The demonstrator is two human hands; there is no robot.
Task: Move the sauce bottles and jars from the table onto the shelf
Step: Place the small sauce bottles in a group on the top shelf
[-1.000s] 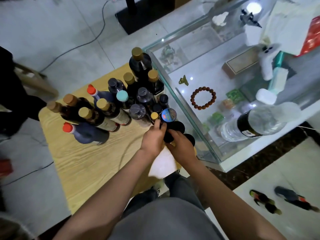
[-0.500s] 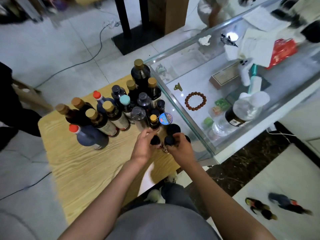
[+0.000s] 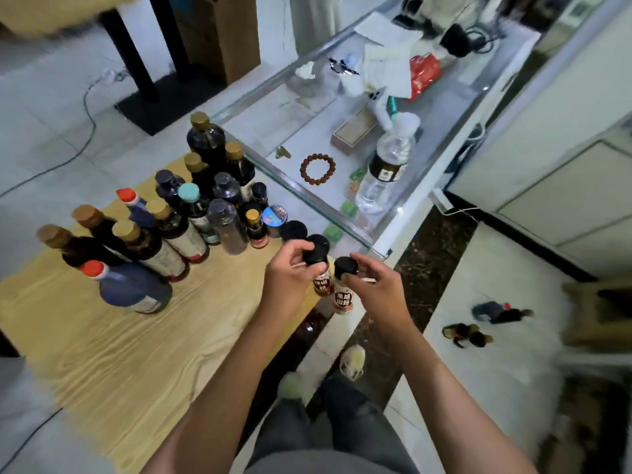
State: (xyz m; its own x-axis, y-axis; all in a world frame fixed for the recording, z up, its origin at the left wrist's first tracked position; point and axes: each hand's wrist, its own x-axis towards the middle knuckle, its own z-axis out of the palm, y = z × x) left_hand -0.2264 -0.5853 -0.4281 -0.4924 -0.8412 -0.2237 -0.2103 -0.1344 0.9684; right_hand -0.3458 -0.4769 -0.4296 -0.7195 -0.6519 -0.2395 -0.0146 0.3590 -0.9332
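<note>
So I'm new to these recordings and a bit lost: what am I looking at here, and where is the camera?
The camera sits on a person's head, looking down at their bare arms. The left hand holds one small black-capped jar; the right hand holds another black-capped jar. Both are lifted off the wooden table, where many sauce bottles stand clustered. Beside it is a glass counter with a bead bracelet and a water bottle.

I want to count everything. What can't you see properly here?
- Head view: bottle cluster overlaps, so back bottles are partly hidden.
- Left jar: left hand hides its side.
- Right jar: label too small to read.
- Floor items: blurred.
</note>
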